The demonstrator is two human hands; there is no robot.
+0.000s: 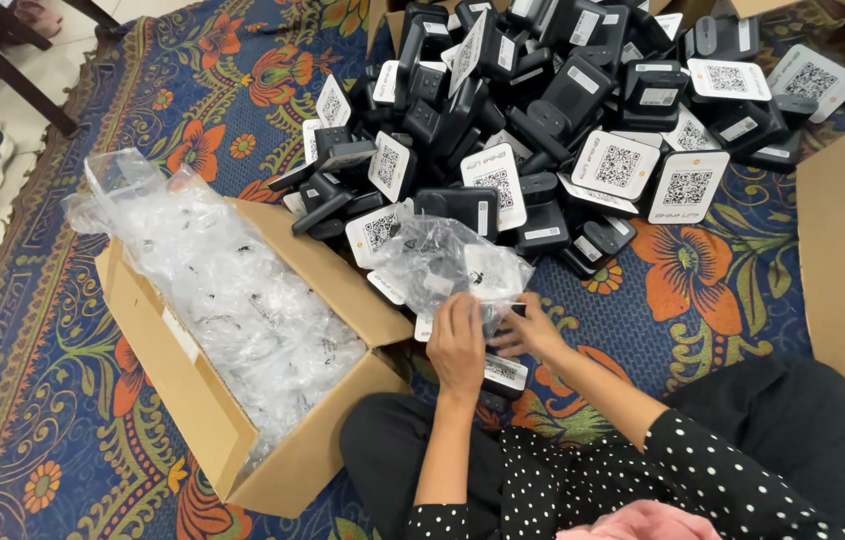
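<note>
Clear, crinkled plastic was pinched between both sets of fingers: the left hand curled over the near edge of a transparent bag, fingers together and clamped on the film, while the right hand gripped the same edge from the other side, thumb and fingers closed on it. The bag lay directly beyond the fingertips, ballooning up and away from the person toward the heap of black devices, its long axis running roughly away from the body. Both hands were equally near it. Under the hands sat one black device with a white coded label. Left of them stood an open cardboard box stuffed with more clear bags, on a floral rug.
</note>
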